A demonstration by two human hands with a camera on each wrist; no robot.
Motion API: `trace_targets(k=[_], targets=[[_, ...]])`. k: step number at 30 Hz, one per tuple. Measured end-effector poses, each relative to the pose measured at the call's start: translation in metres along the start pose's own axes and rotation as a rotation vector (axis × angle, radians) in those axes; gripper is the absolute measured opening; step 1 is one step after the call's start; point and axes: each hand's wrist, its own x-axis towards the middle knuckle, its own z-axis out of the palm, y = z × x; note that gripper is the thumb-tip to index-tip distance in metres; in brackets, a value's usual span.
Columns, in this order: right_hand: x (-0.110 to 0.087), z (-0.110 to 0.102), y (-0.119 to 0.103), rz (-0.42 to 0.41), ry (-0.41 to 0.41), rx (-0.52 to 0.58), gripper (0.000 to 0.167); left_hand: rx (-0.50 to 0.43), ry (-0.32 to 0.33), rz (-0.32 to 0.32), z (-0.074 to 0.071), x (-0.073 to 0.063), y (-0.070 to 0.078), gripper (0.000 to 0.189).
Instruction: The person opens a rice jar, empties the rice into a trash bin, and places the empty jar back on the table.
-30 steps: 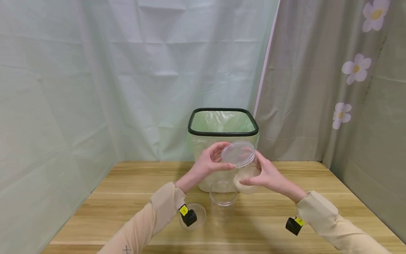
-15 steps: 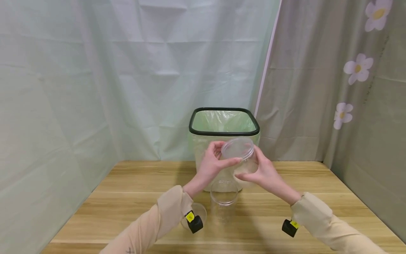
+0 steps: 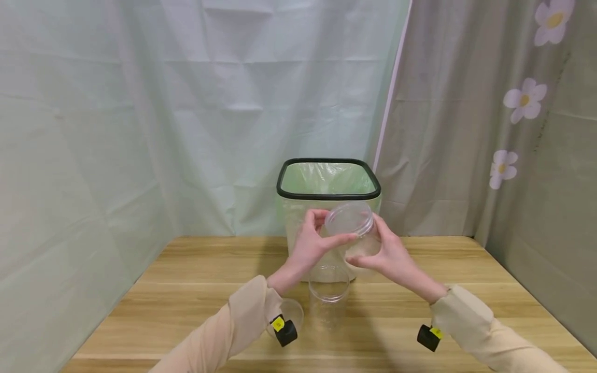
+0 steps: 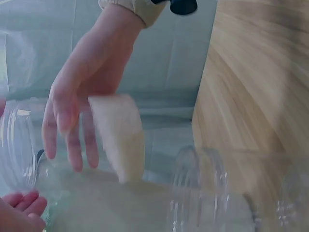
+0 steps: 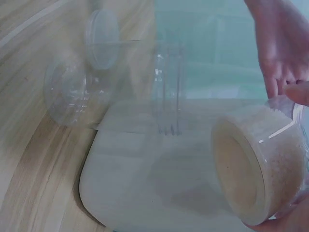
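In the head view a clear plastic jar (image 3: 367,246) is held up, tilted, in front of the bin. My right hand (image 3: 392,254) grips its body, thumb in front and fingers round the far side. My left hand (image 3: 312,243) holds the jar's clear lid (image 3: 349,217) at the rim between thumb and fingers. Pale, fine grains (image 5: 285,154) fill the lower part of the jar in the right wrist view. Below stands a second clear jar (image 3: 328,305), upright with its mouth uncovered. Beside it a loose clear lid (image 3: 293,313) lies partly hidden by my left wrist camera.
Behind the hands stands a pale bin (image 3: 296,217) with a black rim and a plastic liner. All of it sits on a wood-grain table (image 3: 200,295). Curtains (image 3: 224,119) close off the back and both sides.
The held jar has risen slightly and tilted more. My left hand and its thumb have shifted right along the lid's rim. The second jar and loose lid stay put.
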Motion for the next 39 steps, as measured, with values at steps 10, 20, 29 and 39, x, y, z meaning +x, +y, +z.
trace_targets(k=[10, 20, 29, 39], targets=[[-0.003, -0.011, -0.002, 0.015, -0.136, 0.140, 0.084, -0.156, -0.247, 0.032, -0.015, 0.005, 0.002, 0.069], [-0.003, -0.010, -0.004, -0.026, -0.201, 0.198, 0.083, -0.160, -0.293, 0.092, -0.014, 0.006, 0.000, 0.067], [-0.004, -0.005, -0.002, 0.007, -0.107, 0.090, 0.086, -0.145, -0.175, 0.096, -0.004, 0.002, -0.001, 0.066], [-0.005, 0.004, -0.006, 0.001, -0.004, -0.021, 0.093, -0.054, -0.021, 0.043, 0.007, -0.003, 0.001, 0.066]])
